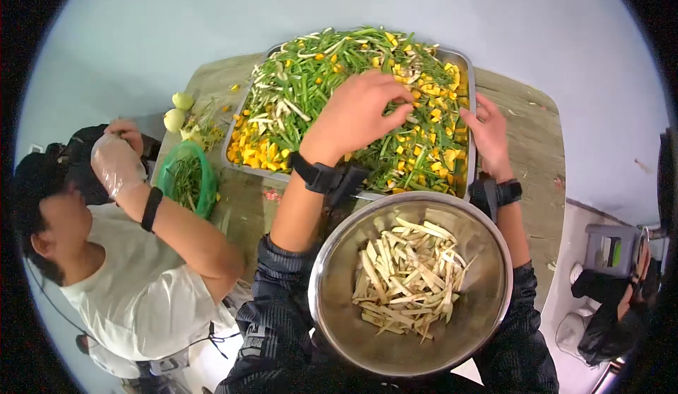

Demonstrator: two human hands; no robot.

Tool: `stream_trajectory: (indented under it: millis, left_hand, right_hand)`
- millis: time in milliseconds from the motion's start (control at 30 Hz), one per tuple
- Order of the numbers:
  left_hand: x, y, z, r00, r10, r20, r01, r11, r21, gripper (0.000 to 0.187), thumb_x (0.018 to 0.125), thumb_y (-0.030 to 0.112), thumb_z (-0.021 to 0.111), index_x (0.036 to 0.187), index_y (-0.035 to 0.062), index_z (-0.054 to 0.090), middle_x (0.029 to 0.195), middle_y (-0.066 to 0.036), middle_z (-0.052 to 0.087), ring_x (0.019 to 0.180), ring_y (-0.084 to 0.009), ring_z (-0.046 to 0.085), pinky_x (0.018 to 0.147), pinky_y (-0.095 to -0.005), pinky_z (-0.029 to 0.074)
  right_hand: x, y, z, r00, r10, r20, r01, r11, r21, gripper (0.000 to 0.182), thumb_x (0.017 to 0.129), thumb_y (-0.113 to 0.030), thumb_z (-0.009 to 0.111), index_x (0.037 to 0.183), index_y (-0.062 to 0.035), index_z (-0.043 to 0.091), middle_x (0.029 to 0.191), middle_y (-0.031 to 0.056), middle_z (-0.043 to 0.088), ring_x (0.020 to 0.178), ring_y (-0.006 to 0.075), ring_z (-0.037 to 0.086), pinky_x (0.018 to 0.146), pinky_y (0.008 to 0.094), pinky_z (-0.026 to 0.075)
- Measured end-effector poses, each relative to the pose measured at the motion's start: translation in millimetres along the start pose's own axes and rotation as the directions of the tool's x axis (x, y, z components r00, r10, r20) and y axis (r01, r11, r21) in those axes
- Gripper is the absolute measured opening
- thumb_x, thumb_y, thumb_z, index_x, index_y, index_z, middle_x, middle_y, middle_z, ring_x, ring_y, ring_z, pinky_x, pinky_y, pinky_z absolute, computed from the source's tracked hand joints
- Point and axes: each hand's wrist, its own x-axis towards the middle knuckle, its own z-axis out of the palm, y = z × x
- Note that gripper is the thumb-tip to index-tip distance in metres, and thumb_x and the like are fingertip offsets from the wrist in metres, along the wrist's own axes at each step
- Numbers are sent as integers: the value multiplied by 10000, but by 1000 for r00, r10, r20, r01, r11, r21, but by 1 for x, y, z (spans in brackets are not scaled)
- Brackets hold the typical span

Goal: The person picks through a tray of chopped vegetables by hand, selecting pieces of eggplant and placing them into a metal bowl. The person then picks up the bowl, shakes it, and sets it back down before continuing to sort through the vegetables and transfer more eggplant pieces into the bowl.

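A metal tray (pixel 460 56) is heaped with chopped green stems (pixel 311 86), pale strips and orange-yellow cubes (pixel 258 150). Over the middle of the heap is my left hand (pixel 360 115), its fingers curled and the thumb close to the index finger; anything between the tips is too small to make out. My right hand (pixel 489 131) is at the tray's right rim, thumb on the inner side and fingers bent beside the edge. Below my hands, between my forearms, sits a steel bowl (pixel 328 274) holding pale cut strips (pixel 406 274).
A wooden table (pixel 526 132) carries the tray. At left are a green basket (pixel 208 182) of greens and pale round vegetables (pixel 174 119). A co-worker (pixel 141 288) sits close on the left, with one gloved hand (pixel 116 164) raised. A grey container (pixel 609 249) stands at far right.
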Motion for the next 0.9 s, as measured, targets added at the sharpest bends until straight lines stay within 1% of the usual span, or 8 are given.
stream_trajectory:
  millis: [67, 167, 233, 267, 333, 433, 600, 900]
  left_hand:
    - [-13, -1, -14, 1000, -18, -4, 18, 1000, 19, 144, 896, 162, 687, 981, 54, 731, 937, -128, 703, 900, -318, 655, 802, -405, 529]
    - [-41, -6, -38, 936, -286, -203, 295, 955, 15, 158, 884, 197, 686, 978, 79, 731, 960, -110, 731, 864, -309, 693, 757, -408, 542]
    - [-62, -7, -54, 795, -510, -330, 571, 812, 121, 150, 883, 199, 688, 972, 86, 728, 958, -111, 734, 824, -308, 697, 721, -422, 544]
    - [-72, -7, -61, 794, -511, -331, 573, 810, 125, 150, 883, 199, 688, 972, 86, 728, 958, -111, 734, 824, -308, 697, 721, -422, 544]
    - [-90, -7, -73, 605, -603, -521, 787, 550, 278, 163, 880, 229, 699, 976, 100, 728, 926, -105, 731, 786, -315, 696, 696, -437, 542]
    - [-113, -6, -77, 522, -715, -465, 852, 414, 320, 168, 876, 248, 707, 965, 107, 724, 874, -88, 721, 781, -318, 692, 684, -445, 539]
    - [-138, -16, -58, 527, -708, -469, 849, 421, 319, 188, 866, 262, 725, 937, 88, 724, 869, -84, 696, 784, -308, 682, 666, -449, 527]
    - [-155, -36, -36, 631, -567, -529, 749, 624, 224, 180, 827, 195, 762, 990, 119, 777, 1039, -115, 587, 1026, -329, 544, 870, -473, 475]
  right_hand:
    - [4, 8, -6, 999, -51, -9, 49, 993, -106, 564, 899, -137, 721, 1387, 69, 528, 798, 9, 692, 633, 49, 543, 554, 227, 419]
    - [5, 6, -6, 998, -62, 3, 62, 995, -80, 569, 898, -145, 717, 1394, 67, 535, 766, 3, 682, 619, 41, 520, 538, 233, 403]
    - [9, 13, -9, 997, -69, 20, 70, 994, -81, 581, 900, -152, 715, 1403, 67, 527, 762, 0, 678, 619, 40, 519, 541, 235, 403]
    - [11, 18, -11, 997, -77, 30, 79, 993, -86, 592, 901, -159, 713, 1412, 68, 519, 758, -2, 674, 618, 39, 518, 545, 237, 403]
    - [13, 21, -9, 996, -90, 20, 92, 989, -116, 601, 903, -170, 717, 1417, 67, 515, 755, -2, 668, 619, 39, 510, 551, 239, 405]
    - [14, 26, -9, 988, -152, -30, 150, 987, -56, 587, 907, -177, 720, 1399, 78, 528, 738, -9, 651, 611, 40, 493, 547, 239, 399]
    - [4, 10, -11, 992, -122, 39, 126, 984, -129, 546, 913, -189, 715, 1362, 80, 558, 831, 17, 704, 670, 45, 531, 578, 231, 412]
    - [8, 13, -9, 999, -36, 11, 37, 992, -118, 542, 934, -151, 691, 1404, 61, 525, 939, 57, 732, 804, 83, 636, 712, 242, 503]
